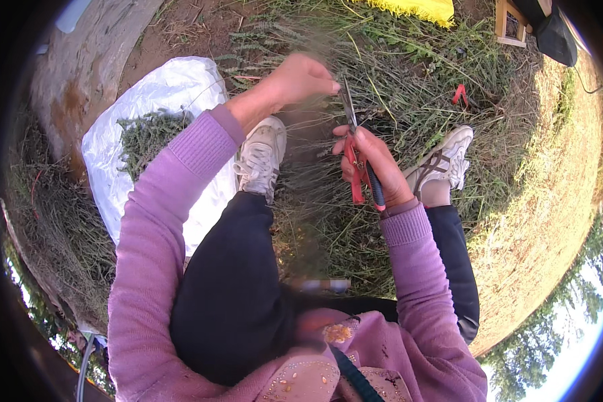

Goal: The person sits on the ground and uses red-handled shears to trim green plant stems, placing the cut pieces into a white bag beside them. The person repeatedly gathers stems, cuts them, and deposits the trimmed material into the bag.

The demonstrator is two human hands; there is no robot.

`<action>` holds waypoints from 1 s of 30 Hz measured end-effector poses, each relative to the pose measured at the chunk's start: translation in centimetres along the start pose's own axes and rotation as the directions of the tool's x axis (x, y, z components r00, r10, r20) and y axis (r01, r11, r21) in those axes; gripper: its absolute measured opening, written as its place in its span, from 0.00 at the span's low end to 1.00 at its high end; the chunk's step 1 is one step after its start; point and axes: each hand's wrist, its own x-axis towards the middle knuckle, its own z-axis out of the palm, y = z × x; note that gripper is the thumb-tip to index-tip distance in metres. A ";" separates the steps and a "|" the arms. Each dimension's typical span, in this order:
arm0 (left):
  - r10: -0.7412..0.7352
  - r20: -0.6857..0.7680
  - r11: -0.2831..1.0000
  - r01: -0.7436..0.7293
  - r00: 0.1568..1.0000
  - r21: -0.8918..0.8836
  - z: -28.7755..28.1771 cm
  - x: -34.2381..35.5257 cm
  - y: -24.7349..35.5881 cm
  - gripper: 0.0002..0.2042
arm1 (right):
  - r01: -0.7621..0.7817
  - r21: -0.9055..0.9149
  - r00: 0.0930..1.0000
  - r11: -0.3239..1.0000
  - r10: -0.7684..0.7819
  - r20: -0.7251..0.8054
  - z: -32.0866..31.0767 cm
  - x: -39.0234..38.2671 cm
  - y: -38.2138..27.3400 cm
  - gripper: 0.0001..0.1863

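Note:
My left hand is raised above the middle, fingers pinched beside the blade tips; what they hold, if anything, is too small to make out. My right hand grips scissors with long metal blades pointing up, a dark grip and red parts hanging below. Left of my shoes, a crumpled white plastic sheet carries a heap of small grey-green cuttings, partly hidden by my left sleeve. Cut grey-green stalks cover the ground under and around my hands. A blurred smear hides part of the middle.
My shoes rest among the stalks. A bright yellow fringed item, a small wooden frame and a dark object are at the top. A red strip lies right; a pale tube lies near my lap.

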 end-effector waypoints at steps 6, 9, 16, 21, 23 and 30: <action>0.017 0.052 0.997 -0.013 0.999 -0.077 2.4 -2.9 -5.7 0.06 | -0.157 -0.125 0.987 0.980 0.151 -0.060 -0.6 -1.7 -0.1 0.17; 0.078 0.098 0.992 -0.067 0.992 -0.108 4.6 -4.0 -9.5 0.06 | -0.222 -0.272 0.975 0.936 0.208 -0.079 -1.0 -2.8 0.0 0.17; -0.070 -0.173 0.891 -0.016 0.982 -0.454 2.0 -8.1 -9.3 0.07 | -0.039 -0.519 0.986 0.854 -0.052 -0.160 -4.0 -4.8 -2.4 0.24; -0.142 -0.219 0.432 -0.139 0.965 -0.891 -2.9 -11.9 -9.5 0.08 | 0.169 -0.818 0.872 0.550 -0.470 -0.135 -6.2 2.1 -4.3 0.30; -0.241 -0.326 0.333 -0.238 0.914 -0.912 -4.6 -13.1 -9.6 0.08 | 0.062 -0.942 0.878 0.330 -0.467 -0.105 -8.2 5.1 -2.9 0.33; -0.274 -0.770 0.924 -0.064 0.576 -0.377 -16.7 -21.1 -18.3 0.11 | 0.088 -0.984 0.904 -0.152 -0.402 0.143 -6.9 1.0 3.6 0.32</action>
